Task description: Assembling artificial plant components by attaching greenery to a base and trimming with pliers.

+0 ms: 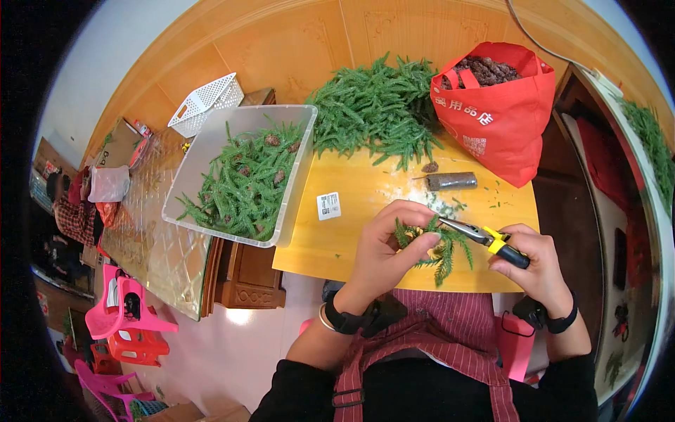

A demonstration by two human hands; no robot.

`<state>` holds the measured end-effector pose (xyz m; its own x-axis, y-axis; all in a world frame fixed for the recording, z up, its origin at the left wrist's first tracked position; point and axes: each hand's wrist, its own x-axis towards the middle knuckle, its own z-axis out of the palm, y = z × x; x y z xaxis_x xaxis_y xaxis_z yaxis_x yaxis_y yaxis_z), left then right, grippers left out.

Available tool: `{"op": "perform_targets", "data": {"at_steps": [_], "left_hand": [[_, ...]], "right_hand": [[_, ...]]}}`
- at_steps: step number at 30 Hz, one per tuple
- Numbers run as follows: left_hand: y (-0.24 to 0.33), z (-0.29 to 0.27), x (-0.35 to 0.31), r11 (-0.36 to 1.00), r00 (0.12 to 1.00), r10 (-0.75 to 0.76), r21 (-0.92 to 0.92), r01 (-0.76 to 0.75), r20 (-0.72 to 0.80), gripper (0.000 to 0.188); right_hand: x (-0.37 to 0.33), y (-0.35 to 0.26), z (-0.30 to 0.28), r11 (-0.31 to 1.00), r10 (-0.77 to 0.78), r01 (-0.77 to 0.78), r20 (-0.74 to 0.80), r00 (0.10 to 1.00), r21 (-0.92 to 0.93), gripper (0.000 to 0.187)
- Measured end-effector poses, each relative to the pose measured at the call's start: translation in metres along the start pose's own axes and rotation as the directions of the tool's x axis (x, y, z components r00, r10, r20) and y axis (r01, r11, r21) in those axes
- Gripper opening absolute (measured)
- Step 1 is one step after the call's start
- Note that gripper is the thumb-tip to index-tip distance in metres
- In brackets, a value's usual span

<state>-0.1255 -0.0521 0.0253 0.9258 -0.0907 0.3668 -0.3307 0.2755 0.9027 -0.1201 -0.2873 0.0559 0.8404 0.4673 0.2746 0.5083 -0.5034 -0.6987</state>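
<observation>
Between the fingers of my left hand (396,247) is a small green artificial pine sprig (444,261), its needles spreading below and to the right. My right hand (529,259) is closed round the black and yellow handles of a pair of long-nose pliers (485,236). The pliers' tips meet the top of the sprig beside my left fingertips; whether they grip a wire there is too small to tell. Behind my hands, a dark cylindrical bundle (451,181) lies on the yellow table, with a pine cone (430,167) beside it.
A heap of green pine sprigs (380,105) covers the table's back. Right of it stands a red bag (499,112) of pine cones. At left, a translucent bin (285,225) holds sprigs with cones, near a white basket (207,104). A white label card (328,206) lies on the yellow table (316,257).
</observation>
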Motion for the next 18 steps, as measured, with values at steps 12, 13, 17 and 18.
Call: {"op": "perform_targets", "data": {"at_steps": [12,13,17,18], "left_hand": [[-0.0019,-0.0017,-0.0029,0.986,0.993,0.108,0.132,-0.102,-0.042,0.016],[-0.0017,-0.0015,-0.0031,0.984,0.991,0.12,0.14,-0.111,-0.056,0.016],[-0.0001,-0.0007,-0.0029,0.982,0.989,0.136,0.143,-0.126,-0.059,0.016],[0.0009,-0.0011,-0.0024,0.976,0.989,0.145,0.17,-0.135,-0.044,0.016]], "right_hand": [[0.0024,-0.0047,-0.0031,1.0,-0.026,0.026,0.053,0.998,0.005,0.023],[0.0027,-0.0055,-0.0032,1.0,-0.028,0.028,0.062,0.998,0.007,0.023],[0.003,-0.0064,-0.003,0.997,-0.067,0.065,0.054,0.996,0.028,0.025],[0.003,-0.0064,-0.0044,0.998,-0.063,0.061,0.062,0.996,0.025,0.027]]}}
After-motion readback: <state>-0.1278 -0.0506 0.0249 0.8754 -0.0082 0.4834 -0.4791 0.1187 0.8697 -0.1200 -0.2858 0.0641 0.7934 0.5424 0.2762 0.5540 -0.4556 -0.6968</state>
